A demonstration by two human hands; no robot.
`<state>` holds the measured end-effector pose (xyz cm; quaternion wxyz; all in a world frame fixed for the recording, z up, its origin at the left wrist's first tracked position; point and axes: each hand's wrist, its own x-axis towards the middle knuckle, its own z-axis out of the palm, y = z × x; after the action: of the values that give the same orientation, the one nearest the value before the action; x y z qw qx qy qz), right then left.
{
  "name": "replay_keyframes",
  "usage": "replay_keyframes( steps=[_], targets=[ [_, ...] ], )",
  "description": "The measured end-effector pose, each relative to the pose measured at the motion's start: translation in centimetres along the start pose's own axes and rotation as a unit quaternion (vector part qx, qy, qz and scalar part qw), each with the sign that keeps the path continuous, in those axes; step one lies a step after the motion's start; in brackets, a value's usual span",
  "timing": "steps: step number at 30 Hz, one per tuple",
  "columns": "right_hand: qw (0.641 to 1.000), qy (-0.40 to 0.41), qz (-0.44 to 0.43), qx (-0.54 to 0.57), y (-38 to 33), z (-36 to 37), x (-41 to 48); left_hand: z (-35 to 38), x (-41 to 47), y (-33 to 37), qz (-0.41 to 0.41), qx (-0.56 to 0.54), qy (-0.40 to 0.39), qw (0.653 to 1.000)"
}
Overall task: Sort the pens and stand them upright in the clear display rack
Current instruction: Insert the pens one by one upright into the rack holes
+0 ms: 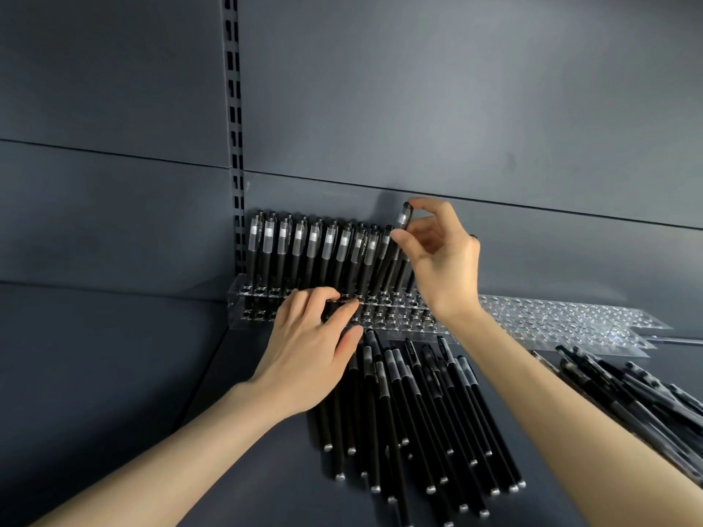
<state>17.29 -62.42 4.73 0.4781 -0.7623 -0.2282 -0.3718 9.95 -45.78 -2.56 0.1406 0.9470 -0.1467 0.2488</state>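
Note:
A clear display rack (pixel 251 298) stands against the shelf's back wall, and several black pens (pixel 300 249) with frosted caps stand upright in its back row. My right hand (pixel 437 256) pinches the cap of one black pen (pixel 405 216) at the right end of that row; the pen stands tilted over the rack. My left hand (pixel 315 348) rests on the rack's front, with its fingers lying across the holes. Several loose black pens (pixel 418 412) lie on the shelf in front of the rack.
More clear racks (pixel 570 317) lie flat to the right. A second heap of pens (pixel 646 405) with clear barrels lies at the far right. A slotted upright (pixel 236 146) runs up the dark grey back wall.

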Motion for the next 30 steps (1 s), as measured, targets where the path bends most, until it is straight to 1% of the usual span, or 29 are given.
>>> replay_keyframes(
  steps=[6,9,15,18,21,23,25,28,30],
  targets=[
    [0.997,-0.072,0.011,-0.021,0.8,0.6,-1.0,-0.2,0.0,0.1,-0.002,0.002,-0.002,1.0],
    [0.994,-0.096,0.027,-0.035,0.8,0.6,-1.2,-0.2,0.0,0.2,-0.003,0.005,-0.006,1.0],
    [0.993,-0.098,0.031,-0.052,0.6,0.2,-1.6,-0.3,0.0,0.3,-0.004,0.005,-0.01,1.0],
    [0.993,-0.095,0.016,-0.062,0.6,-0.1,-1.8,-0.3,-0.1,0.5,-0.012,-0.001,-0.014,1.0],
    [0.993,-0.094,-0.005,-0.072,0.4,-0.6,-2.5,-0.6,-0.1,0.6,-0.024,-0.034,0.005,0.999],
    [0.993,-0.096,0.006,-0.066,0.1,-1.0,-3.3,-1.1,-0.1,0.8,-0.03,-0.051,0.026,0.998],
    [0.992,-0.102,0.03,-0.062,-0.5,-1.4,-4.4,-1.8,-0.2,1.2,-0.036,-0.05,0.028,0.998],
    [0.985,-0.139,0.057,-0.087,-1.2,-2.1,-6.4,-2.7,-1.6,1.8,-0.074,-0.031,-0.027,0.996],
    [0.966,-0.215,0.069,-0.124,-1.6,-2.4,-7.8,-3.0,-3.1,2.1,-0.119,-0.015,-0.079,0.99]
  ],
)
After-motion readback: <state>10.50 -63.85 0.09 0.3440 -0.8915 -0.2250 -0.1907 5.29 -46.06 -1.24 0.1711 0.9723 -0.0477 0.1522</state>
